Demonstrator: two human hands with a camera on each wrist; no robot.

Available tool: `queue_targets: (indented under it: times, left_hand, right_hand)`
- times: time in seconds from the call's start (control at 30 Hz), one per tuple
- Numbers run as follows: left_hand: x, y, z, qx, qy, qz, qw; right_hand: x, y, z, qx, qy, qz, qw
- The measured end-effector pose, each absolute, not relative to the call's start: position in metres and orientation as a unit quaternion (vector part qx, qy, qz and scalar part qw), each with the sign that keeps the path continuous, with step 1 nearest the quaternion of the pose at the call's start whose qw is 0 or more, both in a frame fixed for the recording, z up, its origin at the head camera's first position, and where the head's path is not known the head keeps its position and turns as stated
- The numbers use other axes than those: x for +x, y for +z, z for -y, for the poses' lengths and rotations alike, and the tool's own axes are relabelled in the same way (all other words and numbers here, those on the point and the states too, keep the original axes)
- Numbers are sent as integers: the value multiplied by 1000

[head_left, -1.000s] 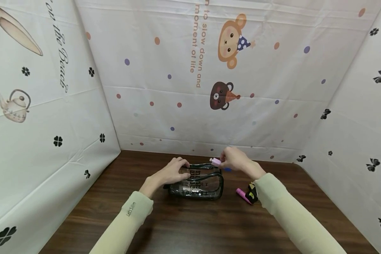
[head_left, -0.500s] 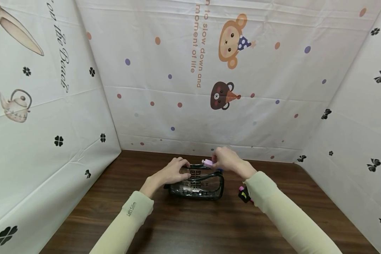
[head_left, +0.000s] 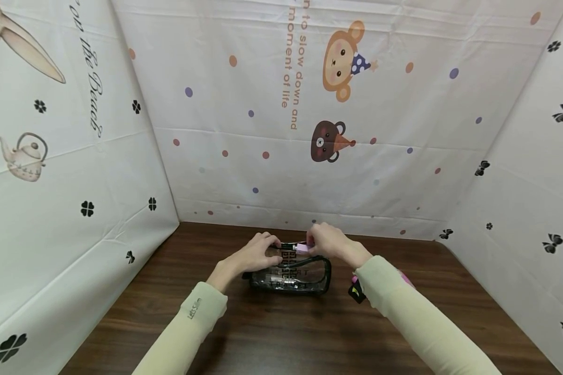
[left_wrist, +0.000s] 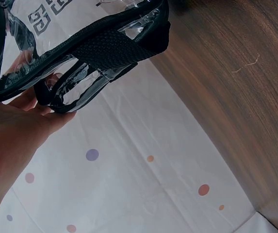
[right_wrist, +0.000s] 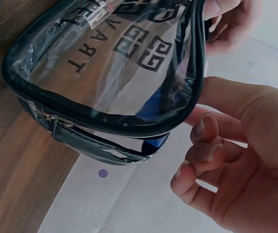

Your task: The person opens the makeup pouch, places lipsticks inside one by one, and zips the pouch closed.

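Observation:
A clear toiletry bag (head_left: 309,273) with black piping and lettering lies on the table, its opening toward the back wall. At the upper left of that opening, my left hand (head_left: 255,255) grips the edge, thumb apart from the fingers. My right hand (head_left: 330,242) pinches a small pale pink piece (head_left: 302,249) with a metallic end, now at the opening. The right wrist view has this right hand (right_wrist: 245,150) at the bag's edge, outer fingers curled and the fingertips' hold hidden. Through the plastic show a small silvery item (head_left: 281,281) and a blue patch (right_wrist: 153,104).
Right of the bag lies a black item with a yellow mark (head_left: 356,291). A bright pink tube (head_left: 407,279) there is mostly covered by my right sleeve. The dark wooden table (head_left: 281,333) meets printed white cloth walls (head_left: 262,130) at the back and sides.
My right hand has moved left and slightly down, bringing the pale pink piece from beyond the bag's right end to its opening. The left hand has stayed in place.

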State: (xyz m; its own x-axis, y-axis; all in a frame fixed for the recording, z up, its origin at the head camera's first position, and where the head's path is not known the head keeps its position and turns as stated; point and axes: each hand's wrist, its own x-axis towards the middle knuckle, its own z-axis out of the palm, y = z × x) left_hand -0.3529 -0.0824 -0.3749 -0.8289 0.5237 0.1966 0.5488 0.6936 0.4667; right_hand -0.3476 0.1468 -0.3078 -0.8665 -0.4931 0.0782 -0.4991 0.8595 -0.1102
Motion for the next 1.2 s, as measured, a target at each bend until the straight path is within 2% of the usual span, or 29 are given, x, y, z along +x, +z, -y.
queue_targets:
  times: [0.43, 0.67, 0.77, 1.07, 1.2]
  left_hand:
    - [-352, -376, 83, -291, -264, 919, 19]
    - [-353, -376, 84, -296, -261, 918, 23]
    - [-353, -376, 84, -297, -261, 918, 23]
    - [-353, -376, 84, -295, -263, 918, 20]
    - [-353, -374, 84, -295, -264, 918, 17]
  right_hand:
    - [-351, -309, -155, 243, 87, 966, -8]
    - [-349, -318, -178, 224, 114, 967, 36]
    - [-347, -329, -195, 196, 119, 973, 37]
    - [-337, -372, -238, 106, 53, 989, -90]
    - [-336, -385, -246, 71, 25, 990, -121]
